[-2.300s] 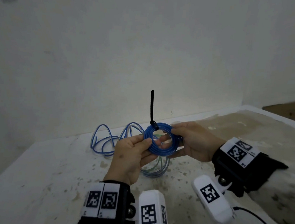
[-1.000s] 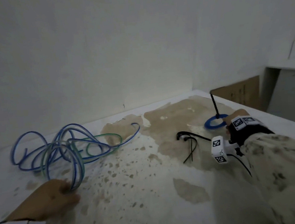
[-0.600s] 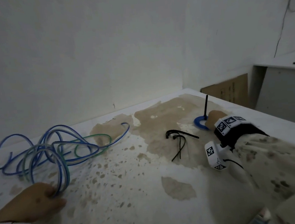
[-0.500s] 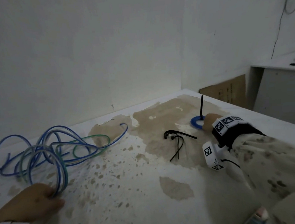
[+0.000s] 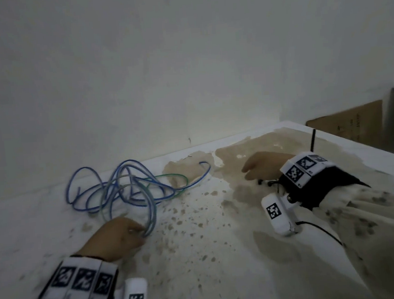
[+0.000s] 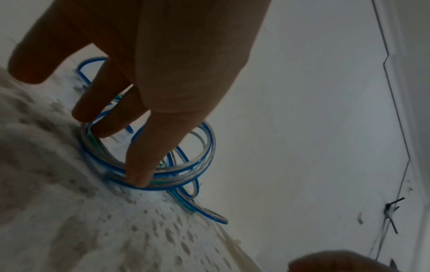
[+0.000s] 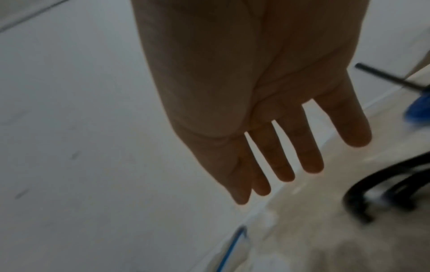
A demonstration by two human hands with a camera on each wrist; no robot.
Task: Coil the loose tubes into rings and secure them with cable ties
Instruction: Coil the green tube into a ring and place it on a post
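A tangle of loose blue, green and clear tubes (image 5: 128, 190) lies at the back left of the table. My left hand (image 5: 136, 234) rests on its nearest loop (image 6: 181, 176). Straight fingers (image 6: 144, 156) press the loop onto the table, with the thumb held apart. Over the stained patch my right hand (image 5: 251, 168) hovers open and empty, its fingers (image 7: 286, 173) spread. Loose black cable ties (image 7: 384, 184) lie just under it, mostly hidden in the head view. The tied blue ring (image 7: 418, 108) lies behind my right wrist. Only its upright tie tail (image 5: 312, 140) shows there.
The white, stained table (image 5: 223, 253) meets a plain wall at the back. Its right edge (image 5: 367, 145) runs close past the tied ring. A cardboard sheet (image 5: 349, 123) leans beyond that edge. One blue tube end (image 5: 204, 165) reaches toward my right hand.
My right hand set the tied ring down at the far right, let go and swung left over the black ties. The left hand stayed on the loose tubes.
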